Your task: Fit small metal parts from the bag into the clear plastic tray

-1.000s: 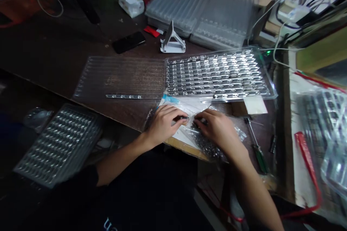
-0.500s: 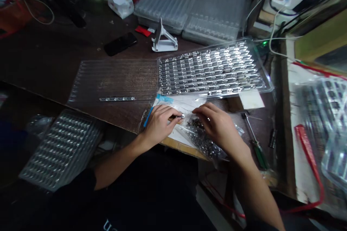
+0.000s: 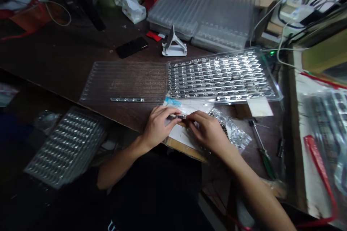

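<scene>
My left hand (image 3: 157, 127) pinches a small metal D-sub connector (image 3: 180, 117) between thumb and fingers, its pin face partly showing. My right hand (image 3: 210, 129) has its fingertips closed together at the connector's right end; anything small between them is hidden. Under and beside the right hand lies a clear plastic bag (image 3: 240, 138) of small metal parts. Beyond the hands, a clear tray (image 3: 277, 94) carries rows of similar connectors. To its left, a ridged clear tray (image 3: 121, 79) has one short row of connectors (image 3: 127, 99) along its near edge.
A green-handled screwdriver (image 3: 267, 162) lies right of the bag. Farther back are a black phone (image 3: 132, 47), a white stand (image 3: 175, 48) and stacked clear trays (image 3: 179, 11). More filled trays (image 3: 65, 148) are stacked low on the left. A red strap (image 3: 321, 173) hangs at the right.
My right hand has moved left from over the loose parts to the connector's end. My left hand keeps the connector. The whole view has shifted slightly.
</scene>
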Demonstrator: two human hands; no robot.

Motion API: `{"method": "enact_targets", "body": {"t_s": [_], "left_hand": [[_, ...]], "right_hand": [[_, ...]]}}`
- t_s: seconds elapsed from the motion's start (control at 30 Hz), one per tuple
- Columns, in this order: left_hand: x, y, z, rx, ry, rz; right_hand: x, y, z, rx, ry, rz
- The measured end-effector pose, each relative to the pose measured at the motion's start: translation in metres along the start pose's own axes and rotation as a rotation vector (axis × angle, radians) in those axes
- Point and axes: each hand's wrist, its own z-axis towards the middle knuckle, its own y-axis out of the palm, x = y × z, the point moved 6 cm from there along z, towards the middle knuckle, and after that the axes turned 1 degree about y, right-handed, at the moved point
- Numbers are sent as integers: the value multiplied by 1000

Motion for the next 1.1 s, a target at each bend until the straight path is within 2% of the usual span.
{"method": "enact_targets", "body": {"t_s": [0.1,0.2,0.33,0.47,0.53,0.6,0.67,0.77,0.87,0.93,1.0,1.1], "left_hand": [[-9,-14,-4,1,-8,68],[-22,-28,-5,8,-20,146],[-41,-48,1,15,-26,267],[-60,-56,13,1,-38,351],[-65,-54,18,-14,-26,366],[-68,-54,21,-10,-14,397],[-69,-56,21,-3,-14,440],[-69,-64,18,-2,-19,495],[-64,-71,19,17,-6,518],[-53,-67,24,16,33,498],[-33,-52,35,0,85,450],[7,-12,58,-70,177,330]], "right_hand": [[-13,10,0,-48,-109,-142],[-20,17,-2,-84,-128,-316],[-22,17,-1,-108,-129,-309],[-14,-6,-5,0,-129,-162],[-3,-24,-10,89,-87,-109],[10,-38,-16,122,-33,-95],[20,-46,-21,84,18,-115],[29,-47,-29,-54,99,-167],[31,-44,-34,-146,165,-225],[29,-42,-36,-172,171,-254],[27,-39,-36,-179,159,-284],[27,-36,-37,-177,144,-307]]}}
